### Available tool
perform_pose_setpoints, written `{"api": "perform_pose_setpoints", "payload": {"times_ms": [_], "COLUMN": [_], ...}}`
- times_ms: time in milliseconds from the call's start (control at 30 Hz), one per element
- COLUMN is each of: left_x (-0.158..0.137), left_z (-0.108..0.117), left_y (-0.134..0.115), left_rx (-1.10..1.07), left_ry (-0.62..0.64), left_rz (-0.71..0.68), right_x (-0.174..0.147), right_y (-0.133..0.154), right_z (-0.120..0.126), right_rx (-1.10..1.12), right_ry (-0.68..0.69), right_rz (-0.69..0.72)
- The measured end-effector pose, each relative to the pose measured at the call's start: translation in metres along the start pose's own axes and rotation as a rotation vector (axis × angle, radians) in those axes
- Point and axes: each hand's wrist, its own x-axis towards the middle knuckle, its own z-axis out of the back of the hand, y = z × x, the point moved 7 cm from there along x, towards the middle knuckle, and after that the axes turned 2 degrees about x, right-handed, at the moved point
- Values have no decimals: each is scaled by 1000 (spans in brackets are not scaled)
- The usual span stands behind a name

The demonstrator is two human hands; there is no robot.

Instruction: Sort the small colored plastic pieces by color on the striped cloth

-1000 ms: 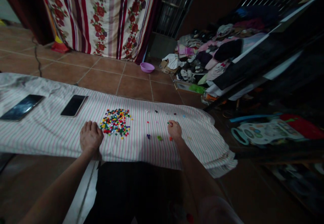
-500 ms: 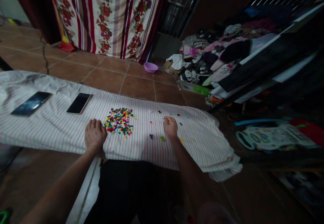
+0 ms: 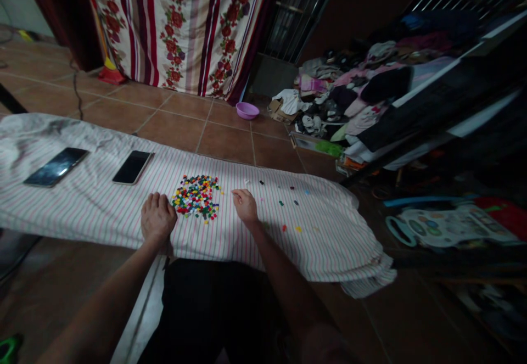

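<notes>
A heap of small multicoloured pieces point(image 3: 196, 196), like tiny cubes or beads, lies on a striped cloth point(image 3: 230, 243). My left hand point(image 3: 158, 216) rests on the cloth at the heap's left edge, its fingers lying forward and apparently holding nothing. Just right of the heap is my right hand point(image 3: 246, 206), thumb and fingertips drawn together and pointing at it. Whatever they may hold is too small to see. Farther right, small groups sorted by colour are spread out, among them yellow pieces point(image 3: 298, 229), red-orange pieces point(image 3: 284, 228) and green pieces point(image 3: 281, 203).
Two phones or tablets lie on the cloth at left: a larger dark one point(image 3: 56, 167) and a smaller phone point(image 3: 132, 167). Beyond the cloth, a purple basin point(image 3: 247, 111) stands on the tiled floor before a floral curtain point(image 3: 177, 34). Clothes point(image 3: 346, 89) are piled at right.
My right hand has moved left, from among the small colour groups to beside the heap. My left hand has stayed at the heap's edge. The view has shifted slightly.
</notes>
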Motion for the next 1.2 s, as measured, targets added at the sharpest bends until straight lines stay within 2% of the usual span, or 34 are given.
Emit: {"api": "perform_pose_setpoints", "payload": {"times_ms": [267,500,733,1200], "left_x": [1,0,0,0], "left_z": [2,0,1,2], "left_y": [-3,-1,-1,-3], "left_rx": [28,-22,-25,-12], "left_ry": [24,26,14,8], "left_rz": [-12,-4,2,-11], "right_x": [-10,-16,-15,-9], "right_y": [38,57,58,51], "right_z": [-41,-63,-69,-70], "right_rx": [-3,-69,-125,-107], "right_ry": [125,201,263,260], "right_rz": [90,136,120,98]}}
